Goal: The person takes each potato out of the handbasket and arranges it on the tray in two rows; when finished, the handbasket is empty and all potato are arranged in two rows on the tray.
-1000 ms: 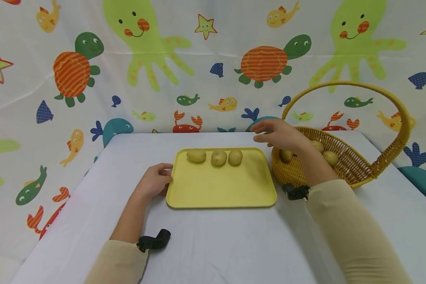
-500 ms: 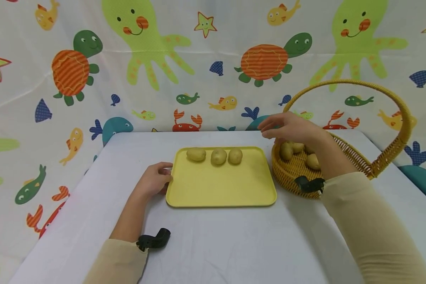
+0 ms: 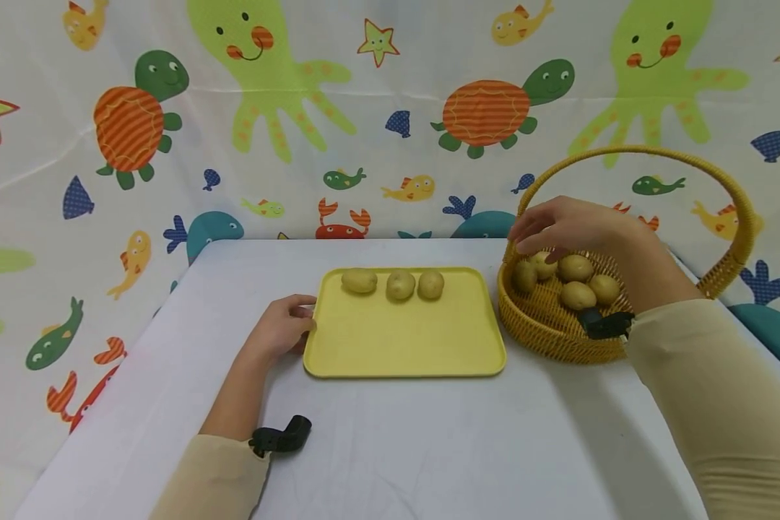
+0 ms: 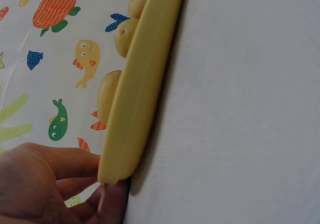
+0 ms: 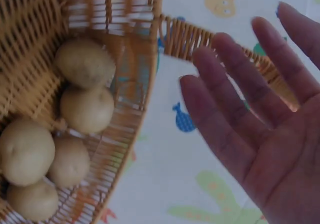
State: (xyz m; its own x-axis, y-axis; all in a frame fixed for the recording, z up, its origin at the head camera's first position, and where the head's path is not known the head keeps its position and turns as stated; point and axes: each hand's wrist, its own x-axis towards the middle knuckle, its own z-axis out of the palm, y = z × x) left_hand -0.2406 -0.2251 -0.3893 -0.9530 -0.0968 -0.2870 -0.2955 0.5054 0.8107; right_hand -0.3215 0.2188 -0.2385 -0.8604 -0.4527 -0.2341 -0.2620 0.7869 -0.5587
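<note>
In the head view, three potatoes, one of them this potato (image 3: 400, 286), lie in a row along the far side of a yellow tray (image 3: 403, 339). My left hand (image 3: 282, 326) holds the tray's left edge. The left wrist view has its fingers against the tray's end wall (image 4: 135, 99), one at the rim and another low by the table. My right hand (image 3: 572, 227) hovers above the left part of a wicker basket (image 3: 546, 343) with nothing in it. Its fingers are spread and relaxed in the right wrist view. Several potatoes (image 5: 27, 151) lie inside the basket.
The basket's tall arched handle (image 3: 656, 152) rises behind and right of my right hand. A white cloth covers the table (image 3: 390, 440), and a sea-animal printed sheet (image 3: 390, 94) hangs behind it. Black wrist cameras (image 3: 282, 435) sit on both wrists.
My right hand has moved right, from near the tray's far right corner to over the basket, uncovering the potatoes in it. My left hand and the tray have stayed in place.
</note>
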